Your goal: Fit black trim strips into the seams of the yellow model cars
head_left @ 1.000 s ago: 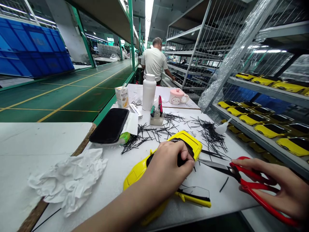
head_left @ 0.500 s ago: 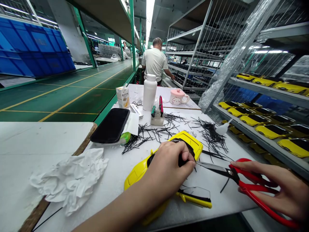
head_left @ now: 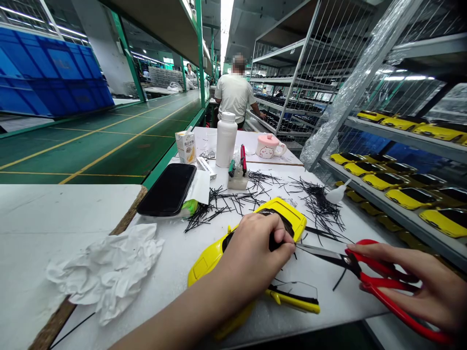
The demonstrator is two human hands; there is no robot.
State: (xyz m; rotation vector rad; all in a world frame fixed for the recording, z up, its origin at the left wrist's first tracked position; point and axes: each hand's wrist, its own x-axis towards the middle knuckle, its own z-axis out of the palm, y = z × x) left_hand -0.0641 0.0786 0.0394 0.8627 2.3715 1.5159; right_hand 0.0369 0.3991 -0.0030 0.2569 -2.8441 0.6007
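Over the model car my left hand (head_left: 260, 245) is closed, its thumb and forefinger pinched together. Whatever lies in that pinch is hidden. The yellow model car (head_left: 206, 265) rests on the white worktop, partly covered by my hand and forearm. A yellow door (head_left: 301, 304) with a clear window frame juts out at its near side. My right hand (head_left: 419, 287) grips red-handled scissors (head_left: 352, 262), fingers through the loops. Their tips reach the left thumb and fingertips. Black thin strips (head_left: 321, 204) lie scattered beyond the car.
Left of the car are crumpled white tissue (head_left: 113, 267) and a black phone (head_left: 170, 187). Behind stand a white bottle (head_left: 226, 141), a pen holder (head_left: 238, 180) and a pink-lidded mug (head_left: 268, 146). A rack (head_left: 401, 194) of yellow cars is at right, a green conveyor (head_left: 146, 131) at left.
My hands, the scissors and the car hold nearly the same positions. The conveyor's yellow cross lines have shifted slightly toward me. The person ahead has moved a little.
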